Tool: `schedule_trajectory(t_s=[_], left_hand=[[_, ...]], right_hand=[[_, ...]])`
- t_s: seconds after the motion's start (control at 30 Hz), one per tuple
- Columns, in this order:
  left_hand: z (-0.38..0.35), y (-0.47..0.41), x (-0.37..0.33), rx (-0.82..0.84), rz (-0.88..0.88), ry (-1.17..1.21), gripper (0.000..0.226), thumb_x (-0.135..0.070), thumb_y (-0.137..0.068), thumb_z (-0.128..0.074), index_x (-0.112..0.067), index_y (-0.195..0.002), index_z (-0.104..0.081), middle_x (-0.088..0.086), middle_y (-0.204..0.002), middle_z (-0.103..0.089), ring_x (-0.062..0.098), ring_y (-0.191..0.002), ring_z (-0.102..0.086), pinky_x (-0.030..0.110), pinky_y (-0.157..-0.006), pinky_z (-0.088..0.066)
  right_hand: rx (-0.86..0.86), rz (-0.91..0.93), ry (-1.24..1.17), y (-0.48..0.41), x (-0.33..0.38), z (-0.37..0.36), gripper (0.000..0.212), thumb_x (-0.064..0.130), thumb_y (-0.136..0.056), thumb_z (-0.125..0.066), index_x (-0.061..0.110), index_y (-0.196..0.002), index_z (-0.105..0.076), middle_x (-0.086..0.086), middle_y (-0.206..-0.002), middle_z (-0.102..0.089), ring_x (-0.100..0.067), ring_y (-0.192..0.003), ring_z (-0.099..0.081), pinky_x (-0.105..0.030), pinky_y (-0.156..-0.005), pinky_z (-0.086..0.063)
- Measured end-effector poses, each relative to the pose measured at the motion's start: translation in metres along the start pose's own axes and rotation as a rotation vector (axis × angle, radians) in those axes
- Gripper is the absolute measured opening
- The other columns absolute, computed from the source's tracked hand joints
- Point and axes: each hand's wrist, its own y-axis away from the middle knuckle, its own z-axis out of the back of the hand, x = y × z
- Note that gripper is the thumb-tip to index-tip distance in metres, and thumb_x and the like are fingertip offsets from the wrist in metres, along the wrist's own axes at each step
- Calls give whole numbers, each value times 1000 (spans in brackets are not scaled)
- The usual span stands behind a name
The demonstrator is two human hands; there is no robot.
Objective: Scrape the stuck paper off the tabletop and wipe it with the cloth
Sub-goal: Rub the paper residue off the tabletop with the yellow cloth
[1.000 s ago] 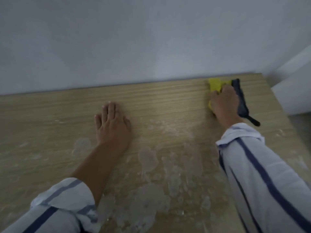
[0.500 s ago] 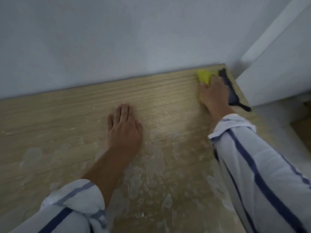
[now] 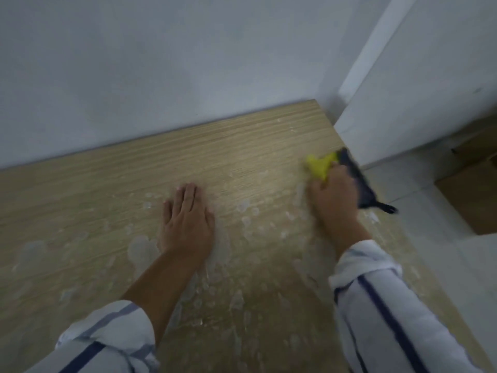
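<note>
Under the head camera lies a long tabletop of pale wood-grain laminate [image 3: 228, 157], its far edge set against a plain grey-white wall [image 3: 188, 63] and its right end stopping beside a white pillar [image 3: 416, 90]. Past that end I see grey floor tiles [image 3: 430, 251] and a brown cardboard box [image 3: 473, 195] standing on them. Whitish patches of stuck paper [image 3: 141, 247] and smaller flecks are scattered across the near half of the top, thickest between and below the two hands; the strip by the wall shows plain grain. The left hand [image 3: 188, 224] rests flat near the middle, palm down, fingers straight and close together, thumb a little apart, its heel on one of the pale patches. The right hand [image 3: 334, 203] is near the right edge and blurred, its fingers curled down over a crumpled bright yellow cloth [image 3: 320, 165] that it presses to the surface; the cloth sticks out ahead of the knuckles, towards the wall. Tight along the outer side of that hand runs a dark blue-black scraper [image 3: 360, 184], its thin black handle tip poking out behind, near the table's right edge. I cannot tell whether the hand grips it or it only lies alongside. Both forearms come out of rolled white sleeves with dark blue stripes [image 3: 390, 305].
</note>
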Motion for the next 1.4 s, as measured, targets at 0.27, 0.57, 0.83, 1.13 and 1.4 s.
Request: schedule_trajectory(t_s=[0.27, 0.57, 0.83, 1.13, 1.4], left_hand=[[-6, 52, -14, 57, -86, 39, 55, -34, -99, -22, -18, -150, -10, 1, -159, -3, 16, -146, 5, 34, -116, 7], [-9, 98, -7, 56, -131, -16, 82, -49, -78, 3, -10, -150, -9, 7, -159, -6, 21, -146, 0, 38, -116, 4], [-9, 130, 5, 120, -150, -12, 61, -38, -95, -15, -13, -150, -5, 4, -159, 2, 19, -146, 8, 39, -117, 5], [-9, 184, 22, 94, -187, -22, 59, -35, -99, -20, -12, -150, -1, 5, -159, 2, 20, -146, 8, 39, -117, 7], [-17, 210, 18, 113, -212, -23, 59, -36, -99, -19, -14, -150, 0, 4, -159, 4, 19, -146, 9, 40, -117, 6]], right_hand=[[436, 413, -180, 114, 92, -3, 56, 28, -87, -51, 3, -135, -41, -17, -139, -45, -31, -133, -37, -35, -110, -25], [-23, -210, -58, 83, -74, 59, 32, 37, -84, -46, 6, -89, -50, -20, -93, -58, -37, -84, -57, -41, -72, -47], [509, 453, -54, 225, 70, 7, 58, 26, -85, -49, 4, -137, -39, -12, -147, -38, -26, -139, -27, -36, -115, -13], [45, -145, -203, 212, -13, 65, 20, 23, -83, -56, 7, -77, -44, -5, -68, -46, -26, -66, -48, -31, -58, -32], [405, 365, -53, 296, 17, 36, 61, 28, -83, -53, 3, -137, -41, -15, -142, -44, -30, -134, -36, -37, -114, -19]])
